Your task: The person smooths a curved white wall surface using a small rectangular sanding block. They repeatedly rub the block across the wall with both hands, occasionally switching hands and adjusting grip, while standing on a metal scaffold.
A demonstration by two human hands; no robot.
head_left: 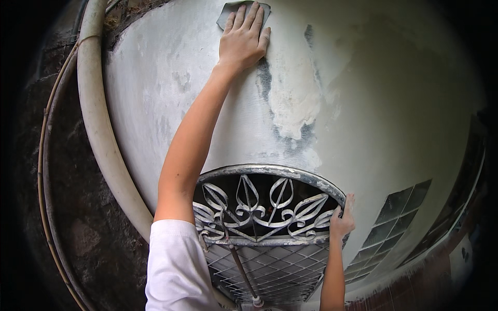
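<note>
Near the top of the pale wall (155,98), my left hand (244,44) presses a grey sheet of sandpaper (225,14) flat against the surface. Its fingers lie stretched over the sheet, and pale dust coats them. Below and to the right, my right hand (342,222) holds the right edge of an arched metal frame (280,170); its index finger points up and its other fingers are partly hidden. Scrollwork with leaf shapes (248,207) fills the arch. Between the hands, a rough cream patch (295,103) with dark grey streaks marks the wall.
A thick pale pipe (96,103) and a thin brown pole or cable (41,171) run down the left beside a dark rough wall (93,233). Diamond mesh (280,267) lies under the arch, with a rod (243,269) in front. A paned window (394,217) is at right.
</note>
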